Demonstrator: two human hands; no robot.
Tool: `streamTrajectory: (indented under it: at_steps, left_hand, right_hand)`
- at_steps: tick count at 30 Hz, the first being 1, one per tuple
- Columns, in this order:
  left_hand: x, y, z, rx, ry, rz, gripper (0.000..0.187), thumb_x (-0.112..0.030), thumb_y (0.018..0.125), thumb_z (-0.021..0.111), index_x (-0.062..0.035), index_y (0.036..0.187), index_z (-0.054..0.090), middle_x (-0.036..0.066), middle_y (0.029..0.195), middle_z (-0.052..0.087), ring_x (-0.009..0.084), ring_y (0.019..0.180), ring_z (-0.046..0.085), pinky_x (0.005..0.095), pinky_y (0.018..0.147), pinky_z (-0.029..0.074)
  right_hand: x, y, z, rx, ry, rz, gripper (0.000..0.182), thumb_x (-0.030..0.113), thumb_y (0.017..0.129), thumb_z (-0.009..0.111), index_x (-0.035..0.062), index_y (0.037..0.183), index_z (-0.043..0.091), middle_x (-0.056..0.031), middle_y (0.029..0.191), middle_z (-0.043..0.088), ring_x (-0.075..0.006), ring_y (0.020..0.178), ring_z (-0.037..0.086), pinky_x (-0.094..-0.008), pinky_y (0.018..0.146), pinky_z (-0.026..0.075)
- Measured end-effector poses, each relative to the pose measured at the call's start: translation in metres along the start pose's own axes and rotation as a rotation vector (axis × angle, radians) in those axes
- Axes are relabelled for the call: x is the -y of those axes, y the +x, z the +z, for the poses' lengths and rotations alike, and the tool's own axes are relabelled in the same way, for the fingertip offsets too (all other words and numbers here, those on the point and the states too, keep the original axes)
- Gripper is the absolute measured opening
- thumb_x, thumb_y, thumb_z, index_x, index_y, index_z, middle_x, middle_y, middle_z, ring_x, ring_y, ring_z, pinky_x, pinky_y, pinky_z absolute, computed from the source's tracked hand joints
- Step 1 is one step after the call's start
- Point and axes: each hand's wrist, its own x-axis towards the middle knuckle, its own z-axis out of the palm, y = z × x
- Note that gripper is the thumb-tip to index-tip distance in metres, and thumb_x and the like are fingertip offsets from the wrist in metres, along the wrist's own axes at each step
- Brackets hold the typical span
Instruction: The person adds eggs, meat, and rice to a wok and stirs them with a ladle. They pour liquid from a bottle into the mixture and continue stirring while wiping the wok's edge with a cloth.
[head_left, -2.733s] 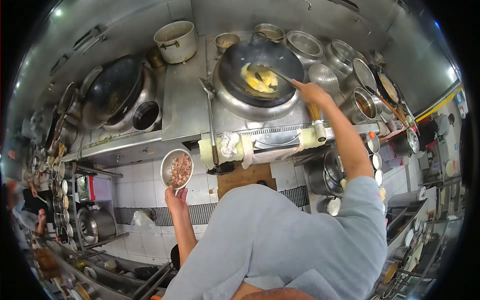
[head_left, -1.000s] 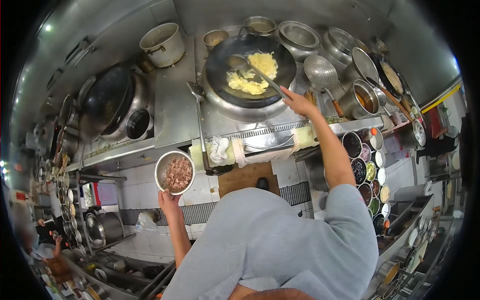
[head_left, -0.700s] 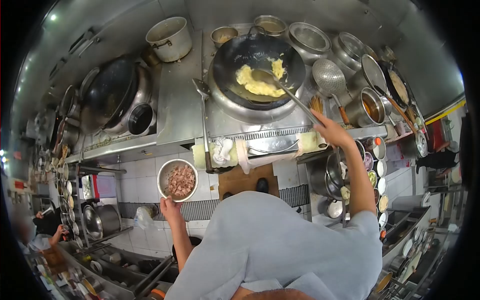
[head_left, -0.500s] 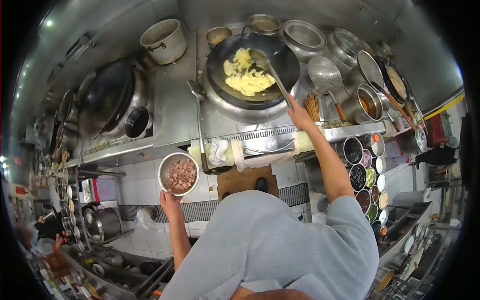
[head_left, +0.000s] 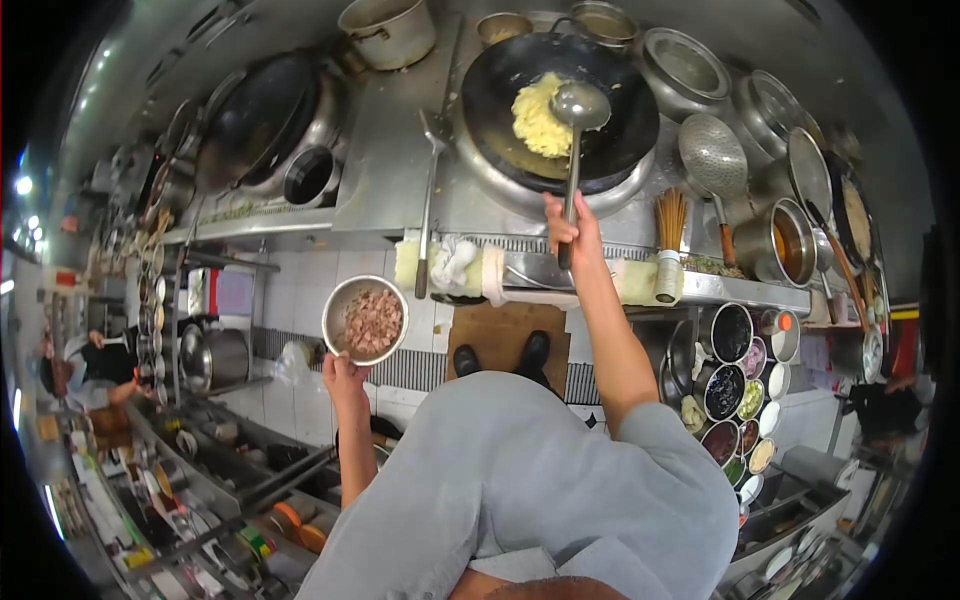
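Observation:
Pale yellow scrambled egg (head_left: 537,118) lies in a large black wok (head_left: 622,135) on the stove. My right hand (head_left: 577,235) is closed round the handle of a metal ladle (head_left: 580,105), whose bowl rests over the egg's right side. Low on the left, my left hand (head_left: 345,376) grips the near rim of a steel bowl (head_left: 334,300). Chopped pink meat (head_left: 373,322) fills part of that bowl, which is held over the floor, in front of the counter.
A spatula (head_left: 427,205) lies left of the wok. To the right are a perforated skimmer (head_left: 712,150), a bamboo brush (head_left: 670,220) and a pot of orange liquid (head_left: 795,240). Ingredient containers (head_left: 725,390) stand lower right. Another person (head_left: 95,375) is at far left.
The ladle has turned and now sits over the egg, which is gathered more compactly. My right hand has come round to the wok's near side. The whole view has shifted.

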Motion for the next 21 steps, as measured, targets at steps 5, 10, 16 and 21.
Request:
streamTrajectory:
  at_steps: [5,10,16,21]
  left_hand:
    - [0.004,-0.016,-0.012,0.063,0.057,0.028,0.009,-0.013,0.1,0.051,-0.0075,0.094,0.052,0.004,0.098,0.063,0.0135,0.087,0.064,0.0316,0.072,0.057]
    - [0.016,-0.005,-0.038,0.174,0.051,0.016,0.013,-0.013,0.1,0.052,-0.009,0.088,0.05,0.001,0.091,0.06,0.0104,0.081,0.059,0.0304,0.071,0.054]
    - [0.021,0.006,-0.067,0.287,0.006,-0.039,0.016,-0.012,0.1,0.052,-0.008,0.084,0.049,0.002,0.089,0.059,0.0099,0.081,0.058,0.0309,0.075,0.055]
    - [0.018,0.019,-0.082,0.372,0.106,-0.083,0.015,-0.012,0.1,0.051,-0.0061,0.086,0.05,0.003,0.089,0.059,0.0114,0.082,0.059,0.0337,0.08,0.057]
  right_hand:
    - [-0.001,0.042,-0.004,0.307,0.253,0.033,0.035,0.033,0.1,0.056,-0.0016,0.104,0.056,-0.0028,0.074,0.047,-0.0078,0.047,0.041,-0.0231,0.043,0.037]
    - [0.003,-0.017,0.059,0.192,0.35,0.016,0.028,0.02,0.098,0.055,0.0045,0.078,0.043,0.0001,0.064,0.041,-0.0088,0.05,0.045,-0.0217,0.048,0.042]
    - [-0.062,-0.107,0.037,-0.045,0.034,-0.132,0.03,0.03,0.102,0.053,0.003,0.089,0.051,-0.0018,0.07,0.048,-0.008,0.049,0.043,-0.023,0.044,0.039]
    - [-0.14,-0.155,0.007,-0.274,-0.222,-0.254,0.024,0.034,0.101,0.056,0.0115,0.092,0.054,0.0013,0.07,0.051,-0.0098,0.046,0.039,-0.0266,0.042,0.032]
